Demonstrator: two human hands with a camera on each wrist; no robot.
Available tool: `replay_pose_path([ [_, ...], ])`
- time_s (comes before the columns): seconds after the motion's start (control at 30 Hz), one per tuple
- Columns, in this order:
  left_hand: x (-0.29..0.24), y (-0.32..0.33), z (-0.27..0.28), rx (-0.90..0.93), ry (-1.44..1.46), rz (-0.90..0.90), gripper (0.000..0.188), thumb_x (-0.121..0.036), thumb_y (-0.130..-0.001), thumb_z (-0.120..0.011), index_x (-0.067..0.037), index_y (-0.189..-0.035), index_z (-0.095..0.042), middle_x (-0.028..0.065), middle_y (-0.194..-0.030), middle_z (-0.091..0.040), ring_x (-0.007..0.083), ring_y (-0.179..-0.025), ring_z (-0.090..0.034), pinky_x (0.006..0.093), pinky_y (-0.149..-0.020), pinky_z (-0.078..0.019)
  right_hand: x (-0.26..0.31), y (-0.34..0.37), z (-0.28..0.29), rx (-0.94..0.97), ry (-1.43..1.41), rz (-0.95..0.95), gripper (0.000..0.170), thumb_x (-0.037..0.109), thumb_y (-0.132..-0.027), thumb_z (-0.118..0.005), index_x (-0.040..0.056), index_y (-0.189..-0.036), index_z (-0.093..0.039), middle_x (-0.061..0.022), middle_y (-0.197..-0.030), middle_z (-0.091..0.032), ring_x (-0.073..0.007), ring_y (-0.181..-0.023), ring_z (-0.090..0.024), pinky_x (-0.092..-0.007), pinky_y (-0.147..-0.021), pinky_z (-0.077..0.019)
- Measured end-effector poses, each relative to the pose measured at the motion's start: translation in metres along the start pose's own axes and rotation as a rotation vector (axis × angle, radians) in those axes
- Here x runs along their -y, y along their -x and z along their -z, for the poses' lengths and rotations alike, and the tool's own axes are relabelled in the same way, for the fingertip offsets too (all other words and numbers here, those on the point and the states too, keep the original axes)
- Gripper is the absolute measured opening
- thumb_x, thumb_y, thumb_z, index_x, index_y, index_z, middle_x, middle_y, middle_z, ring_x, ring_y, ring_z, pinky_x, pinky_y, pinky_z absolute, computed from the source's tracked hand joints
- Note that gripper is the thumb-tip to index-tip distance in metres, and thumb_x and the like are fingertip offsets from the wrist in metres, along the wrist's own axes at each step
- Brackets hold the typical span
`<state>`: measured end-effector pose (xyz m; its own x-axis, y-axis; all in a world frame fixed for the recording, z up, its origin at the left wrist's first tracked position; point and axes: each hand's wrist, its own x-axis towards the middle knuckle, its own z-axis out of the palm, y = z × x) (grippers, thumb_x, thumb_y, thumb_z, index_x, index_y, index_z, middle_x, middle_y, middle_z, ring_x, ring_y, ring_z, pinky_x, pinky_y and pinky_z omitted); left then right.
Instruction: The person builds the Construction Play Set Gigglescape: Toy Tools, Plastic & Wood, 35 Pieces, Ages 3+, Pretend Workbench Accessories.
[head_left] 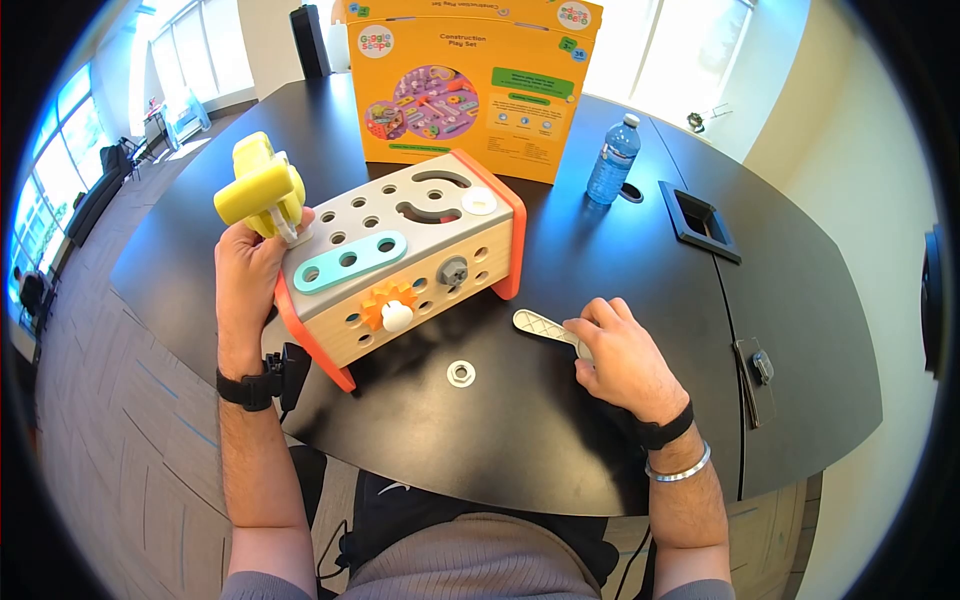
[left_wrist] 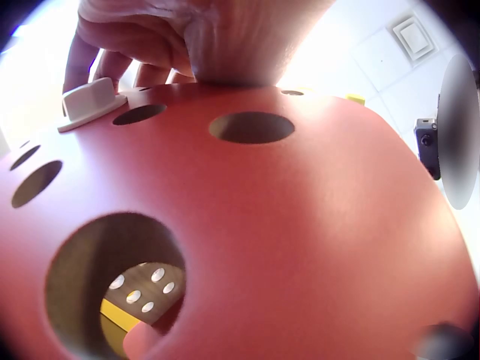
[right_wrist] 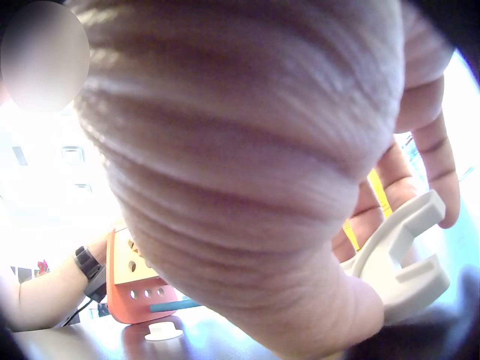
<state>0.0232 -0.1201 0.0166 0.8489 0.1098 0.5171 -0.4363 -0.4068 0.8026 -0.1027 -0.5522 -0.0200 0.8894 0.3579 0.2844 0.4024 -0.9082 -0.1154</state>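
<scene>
My left hand (head_left: 248, 275) grips the left end of a wooden toy workbench (head_left: 400, 270) with a grey top and red end panels. Its thumb lies by the top edge, close beneath a chunky yellow piece (head_left: 262, 185) with a white part under it; some fingers are hidden. In the left wrist view a white nut (left_wrist: 91, 101) sits on the holed red panel (left_wrist: 300, 225), beside the fingers. My right hand (head_left: 625, 355) holds a white toy wrench (head_left: 543, 326) low over the table, lattice handle toward the workbench. The wrench's open end (right_wrist: 409, 262) shows in the right wrist view.
A white nut (head_left: 461, 374) lies on the black table (head_left: 400, 430) between the hands. A turquoise strip (head_left: 350, 262), an orange gear (head_left: 385, 303) and a grey bolt (head_left: 453, 271) are on the workbench. Behind stand a yellow box (head_left: 540, 150) and a water bottle (head_left: 613, 165).
</scene>
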Motion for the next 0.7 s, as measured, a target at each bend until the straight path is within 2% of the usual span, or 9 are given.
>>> replay_pose_path([
  [0.7, -0.0028, 0.0006, 0.0001, -0.012, -0.031, 0.014, 0.026, -0.017, -0.103, -0.075, -0.003, -0.122, -0.088, 0.0075, -0.102, -0.085, 0.0086, -0.088, -0.072, 0.028, -0.082, -0.0582, 0.0003, 0.0005, -0.0002, 0.018, -0.019, -0.013, 0.042, 0.001, -0.081, -0.076, 0.001, -0.123, -0.079, -0.0138, -0.117, -0.067, -0.0349, -0.112, -0.063, -0.0445, -0.102, -0.0585],
])
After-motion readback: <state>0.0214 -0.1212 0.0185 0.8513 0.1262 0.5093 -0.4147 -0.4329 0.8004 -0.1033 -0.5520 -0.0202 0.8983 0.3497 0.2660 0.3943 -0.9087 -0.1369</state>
